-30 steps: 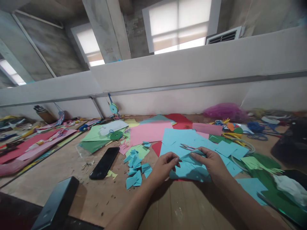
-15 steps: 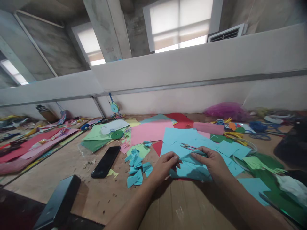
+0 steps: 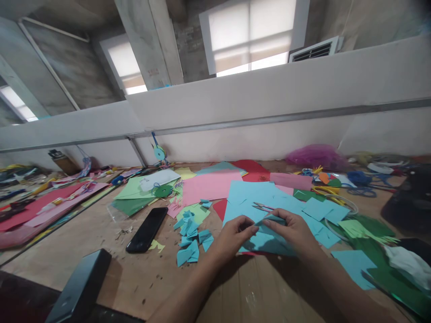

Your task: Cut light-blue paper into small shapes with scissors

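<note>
A small folded piece of blue paper [image 3: 272, 218] is pinched between my two hands, just above the larger blue sheet [image 3: 251, 195]. My left hand [image 3: 235, 232] has thumb and fingertips closed at the piece's left end. On the other end, my right hand [image 3: 290, 225] presses with its thumb on top; part of the paper is hidden by the fingers. A pair of small snips [image 3: 263, 207] lies on the blue sheet just beyond my hands. Several folded blue paper pieces [image 3: 191, 228] are heaped to the left of my left hand.
A black phone [image 3: 147, 229] lies left of the heap, with a dark box-shaped object [image 3: 81, 285] nearer me. Pink paper [image 3: 208, 183] is spread behind the blue sheet. Cut blue squares [image 3: 353, 267] and dark green paper lie right. A white partition [image 3: 235, 143] closes off the back.
The blue piece looks narrower and more folded between my fingers. My left thumb has come in against its end, and the view has shifted slightly.
</note>
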{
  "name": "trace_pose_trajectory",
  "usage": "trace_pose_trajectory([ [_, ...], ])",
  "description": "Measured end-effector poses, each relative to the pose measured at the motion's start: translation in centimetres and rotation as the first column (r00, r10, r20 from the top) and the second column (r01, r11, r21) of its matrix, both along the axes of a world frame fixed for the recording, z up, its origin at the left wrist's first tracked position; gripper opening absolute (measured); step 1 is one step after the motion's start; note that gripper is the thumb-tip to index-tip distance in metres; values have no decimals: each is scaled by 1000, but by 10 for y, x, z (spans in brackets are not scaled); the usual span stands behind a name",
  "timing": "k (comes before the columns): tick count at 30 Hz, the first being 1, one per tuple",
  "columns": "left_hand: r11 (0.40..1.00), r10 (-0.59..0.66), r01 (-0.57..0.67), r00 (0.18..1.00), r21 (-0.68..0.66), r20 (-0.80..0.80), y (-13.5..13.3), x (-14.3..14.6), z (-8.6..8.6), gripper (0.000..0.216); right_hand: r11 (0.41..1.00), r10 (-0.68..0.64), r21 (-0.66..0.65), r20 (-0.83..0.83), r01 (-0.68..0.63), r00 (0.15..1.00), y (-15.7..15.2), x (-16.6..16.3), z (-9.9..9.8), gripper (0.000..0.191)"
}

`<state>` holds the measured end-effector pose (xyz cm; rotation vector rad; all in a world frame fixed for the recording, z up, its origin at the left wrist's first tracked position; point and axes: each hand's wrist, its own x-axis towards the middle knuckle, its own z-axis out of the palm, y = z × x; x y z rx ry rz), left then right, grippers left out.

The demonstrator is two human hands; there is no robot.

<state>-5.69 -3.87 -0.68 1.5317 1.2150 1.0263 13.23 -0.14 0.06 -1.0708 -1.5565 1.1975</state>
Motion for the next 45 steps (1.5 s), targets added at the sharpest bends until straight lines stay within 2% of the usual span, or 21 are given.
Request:
trace_pose_trajectory([
  [3,999,48,-48,999,25,2,1,3,-2,28,999,22,-36,-91,-25,996,0,-3,0,31],
  [6,992,113,-115,992,45,52,1,3,-5,30,995,23,-92,-228,-45,973,1,-5,-2,45],
  [8,992,114,-117,991,49,67,2,2,-8,31,991,38,-117,-204,-63,978,1,-5,-5,43],
  [10,994,102,-105,991,36,84,5,0,-11,31,994,28,-102,-122,-40,992,1,-5,-7,33],
  [11,993,109,-113,989,30,101,6,0,-12,29,998,1,-65,-75,-6,997,0,-4,-7,28],
  [13,982,184,-188,973,15,140,8,0,-13,33,993,-71,97,-2,71,997,-2,-3,-7,21],
  [15,960,281,-278,943,-40,178,9,1,-13,44,940,-124,325,58,98,991,-4,-1,-6,13],
  [16,955,293,-280,935,-93,197,7,2,-12,46,900,-130,429,98,76,987,-6,-1,-6,13],
  [18,959,236,-181,936,-219,260,3,6,-11,46,819,-120,574,183,-7,976,-9,-1,-6,23],
  [19,957,186,-100,931,-272,313,0,9,-10,48,786,-115,616,221,-47,968,-10,-2,-6,29],
  [21,945,161,-10,884,-327,440,-5,13,-8,49,739,-94,664,272,-116,958,-13,-4,-7,39],
  [24,940,183,28,800,-341,571,-5,16,-7,40,734,-33,651,319,-194,947,-16,-8,-9,40],
  [28,930,225,22,753,-366,619,1,8,-12,39,776,21,584,355,-239,935,-14,-6,-10,26],
  [33,927,227,16,773,-376,593,3,1,-16,33,805,78,521,379,-283,922,-7,-1,-9,16],
  [36,918,224,18,800,-395,556,1,0,-11,35,820,101,489,387,-297,916,-6,-1,-7,14],
  [41,921,175,62,815,-383,552,-3,-1,1,45,813,134,484,385,-323,913,-8,-1,-7,15],
  [45,922,169,56,832,-383,528,-4,0,3,43,830,149,453,385,-327,911,-8,-1,-6,11],
])
